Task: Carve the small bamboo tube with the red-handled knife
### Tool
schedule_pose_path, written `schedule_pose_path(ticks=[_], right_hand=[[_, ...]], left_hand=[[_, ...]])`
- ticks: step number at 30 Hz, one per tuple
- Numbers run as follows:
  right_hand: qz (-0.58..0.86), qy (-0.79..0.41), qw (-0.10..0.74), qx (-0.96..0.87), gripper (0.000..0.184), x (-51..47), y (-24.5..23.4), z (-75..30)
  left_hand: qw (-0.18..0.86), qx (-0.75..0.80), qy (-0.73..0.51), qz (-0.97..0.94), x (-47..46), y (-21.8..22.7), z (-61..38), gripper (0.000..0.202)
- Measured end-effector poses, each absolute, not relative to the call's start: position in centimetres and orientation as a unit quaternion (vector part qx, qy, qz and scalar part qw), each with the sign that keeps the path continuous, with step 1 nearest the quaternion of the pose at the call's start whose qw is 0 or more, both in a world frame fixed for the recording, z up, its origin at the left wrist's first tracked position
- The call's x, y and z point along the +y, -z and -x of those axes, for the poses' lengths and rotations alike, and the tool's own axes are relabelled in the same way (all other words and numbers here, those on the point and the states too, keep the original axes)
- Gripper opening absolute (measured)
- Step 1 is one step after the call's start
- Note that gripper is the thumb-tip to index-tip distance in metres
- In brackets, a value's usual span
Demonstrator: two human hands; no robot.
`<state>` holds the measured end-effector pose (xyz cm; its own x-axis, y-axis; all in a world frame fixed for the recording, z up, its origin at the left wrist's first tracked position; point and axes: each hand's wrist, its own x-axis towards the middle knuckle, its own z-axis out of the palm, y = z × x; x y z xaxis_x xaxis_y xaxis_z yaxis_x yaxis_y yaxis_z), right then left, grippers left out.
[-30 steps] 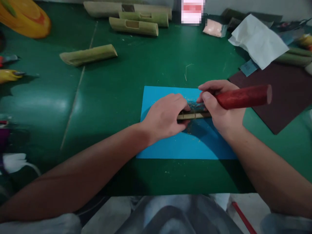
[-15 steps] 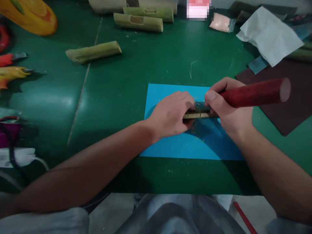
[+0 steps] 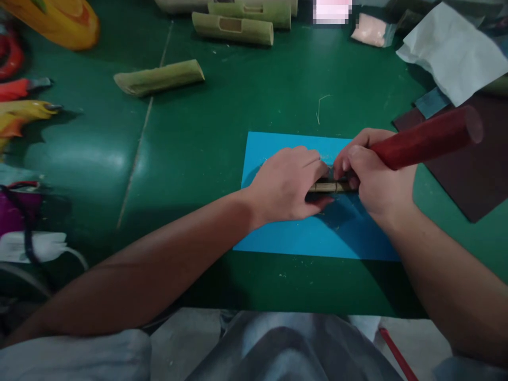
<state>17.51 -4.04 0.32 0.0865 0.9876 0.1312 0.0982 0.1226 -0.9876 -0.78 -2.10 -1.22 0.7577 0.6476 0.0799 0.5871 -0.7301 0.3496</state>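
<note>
A thin, jointed bamboo strip (image 3: pixel 326 187) lies crosswise over a blue sheet (image 3: pixel 270 238). My left hand (image 3: pixel 283 185) is closed around the strip's left part, thumb on the near side and fingers on the far side. Held in my right hand (image 3: pixel 381 180) is a tool with a thick red handle (image 3: pixel 428 138), which points up and to the right. Its working end is hidden behind my fingers, so its kind cannot be made out. The right fingertips are at the strip's right end. Small shavings are scattered on the sheet.
Cut bamboo tubes (image 3: pixel 234 29) lie at the back, and a slant-cut bamboo piece (image 3: pixel 159 78) lies left of centre. White paper (image 3: pixel 452 53) and a dark brown board (image 3: pixel 472 174) are at right. Colourful tools (image 3: pixel 27 111) and a white plug (image 3: pixel 35 246) lie along the left.
The view has shifted slightly, moving the scene to the right. The red handle's end has tipped upward. My left thumb reaches a little farther right beside the bamboo strip.
</note>
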Motion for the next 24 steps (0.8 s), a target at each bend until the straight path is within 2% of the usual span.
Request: schedule_pose_path(ticks=[10, 16, 20, 24], right_hand=[[0.534, -0.386, 0.498, -0.564, 0.023, -4.1, -0.3, -17.6], [0.56, -0.347, 0.489, -0.572, 0.025, -3.9, -0.1, -16.8], [0.572, -0.353, 0.487, -0.558, 0.032, -3.6, 0.5, -16.4], [0.562, -0.356, 0.513, -0.542, 0.028, -3.7, 0.6, -16.3]], left_hand=[[0.159, 0.344, -0.121, -0.918, -2.4, 1.7, 0.6, 0.022], [0.138, 0.369, -0.131, -0.91, -2.3, 1.9, 0.3, 0.025], [0.15, 0.383, -0.084, -0.908, -2.0, 1.6, 0.2, 0.039], [0.166, 0.396, -0.08, -0.9, -1.7, 1.7, 0.2, 0.048]])
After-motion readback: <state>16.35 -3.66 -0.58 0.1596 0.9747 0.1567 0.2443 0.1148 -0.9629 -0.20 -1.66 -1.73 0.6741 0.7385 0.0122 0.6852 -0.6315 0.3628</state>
